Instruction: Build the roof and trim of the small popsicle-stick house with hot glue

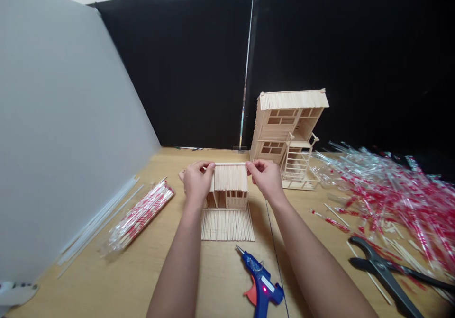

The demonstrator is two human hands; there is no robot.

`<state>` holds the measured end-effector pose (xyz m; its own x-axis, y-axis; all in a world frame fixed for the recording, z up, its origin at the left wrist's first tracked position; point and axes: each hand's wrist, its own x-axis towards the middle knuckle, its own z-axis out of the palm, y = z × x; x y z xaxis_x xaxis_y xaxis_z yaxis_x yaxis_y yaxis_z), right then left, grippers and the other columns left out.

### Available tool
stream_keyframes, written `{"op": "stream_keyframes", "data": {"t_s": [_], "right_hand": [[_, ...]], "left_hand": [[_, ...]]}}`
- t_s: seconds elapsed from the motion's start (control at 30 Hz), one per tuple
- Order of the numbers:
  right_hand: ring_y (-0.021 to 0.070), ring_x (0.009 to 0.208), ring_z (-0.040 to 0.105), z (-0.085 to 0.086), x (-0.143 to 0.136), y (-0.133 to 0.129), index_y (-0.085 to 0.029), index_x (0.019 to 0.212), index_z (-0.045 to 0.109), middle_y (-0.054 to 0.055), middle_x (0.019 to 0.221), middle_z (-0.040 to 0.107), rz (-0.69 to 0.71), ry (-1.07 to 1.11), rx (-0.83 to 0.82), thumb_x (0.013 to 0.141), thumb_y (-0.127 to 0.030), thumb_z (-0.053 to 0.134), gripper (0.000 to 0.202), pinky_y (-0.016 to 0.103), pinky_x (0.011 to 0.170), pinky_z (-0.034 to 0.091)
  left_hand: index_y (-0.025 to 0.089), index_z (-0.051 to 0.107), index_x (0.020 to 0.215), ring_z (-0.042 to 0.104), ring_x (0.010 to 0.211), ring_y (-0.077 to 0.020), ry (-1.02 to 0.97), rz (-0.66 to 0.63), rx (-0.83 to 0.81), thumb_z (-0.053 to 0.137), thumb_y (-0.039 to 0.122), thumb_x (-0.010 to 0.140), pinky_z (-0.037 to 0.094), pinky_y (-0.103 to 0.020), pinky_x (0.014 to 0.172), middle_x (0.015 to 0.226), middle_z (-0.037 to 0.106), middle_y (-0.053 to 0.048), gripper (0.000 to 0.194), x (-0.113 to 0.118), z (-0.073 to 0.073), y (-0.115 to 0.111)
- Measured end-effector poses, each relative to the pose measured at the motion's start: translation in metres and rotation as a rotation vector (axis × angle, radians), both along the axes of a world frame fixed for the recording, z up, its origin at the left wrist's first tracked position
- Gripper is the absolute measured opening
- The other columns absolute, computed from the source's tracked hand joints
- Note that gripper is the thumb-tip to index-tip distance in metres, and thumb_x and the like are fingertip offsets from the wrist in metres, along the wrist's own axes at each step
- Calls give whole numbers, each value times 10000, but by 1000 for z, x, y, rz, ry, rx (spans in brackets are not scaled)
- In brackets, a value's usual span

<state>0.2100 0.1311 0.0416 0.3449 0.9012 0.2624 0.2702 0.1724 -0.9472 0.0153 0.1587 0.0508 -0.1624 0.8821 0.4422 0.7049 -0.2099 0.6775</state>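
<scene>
A small model house of thin wooden sticks stands in the middle of the table, with a slatted roof and a slatted floor reaching out in front. Along the roof's top edge lies a pale wooden stick. My left hand pinches its left end between thumb and fingers, and my right hand pinches the right end. Both hands touch the roof's upper corners. Nearer to me, a blue glue gun with an orange trigger and a lit red light lies on its side, nozzle toward the house.
Behind my right hand stands a larger two-storey stick house with a ladder-like stair. Left are a bag of wrapped sticks and clear glue sticks. On the right lie a heap of red-and-clear wrappers and black-handled cutters. A cord crosses the table.
</scene>
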Motion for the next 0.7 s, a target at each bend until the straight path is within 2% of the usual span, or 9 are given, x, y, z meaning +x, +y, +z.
{"op": "stream_keyframes", "data": {"t_s": [0.33,0.57,0.7], "right_hand": [[172,565,596,1,-1,-5,-170,740,678,59,673,692,-96,-105,60,799,-464,655,301,279,540,451],[158,558,585,6,-3,-5,-152,832,696,72,731,708,-58,3,26,774,-444,671,299,261,512,440],[154,560,583,7,-2,-4,-155,828,694,69,741,711,-76,8,68,771,-438,667,289,257,513,440]], "left_hand": [[261,775,828,666,751,-211,9,-6,-43,591,463,820,365,-391,907,795,755,-13,274,-1,5,-2],[261,779,833,664,764,-218,17,-4,-21,581,475,825,361,-388,908,785,752,-19,292,-1,5,-2],[261,782,849,659,766,-227,25,7,-29,570,476,829,344,-408,907,783,751,-34,303,-1,6,-3]]}}
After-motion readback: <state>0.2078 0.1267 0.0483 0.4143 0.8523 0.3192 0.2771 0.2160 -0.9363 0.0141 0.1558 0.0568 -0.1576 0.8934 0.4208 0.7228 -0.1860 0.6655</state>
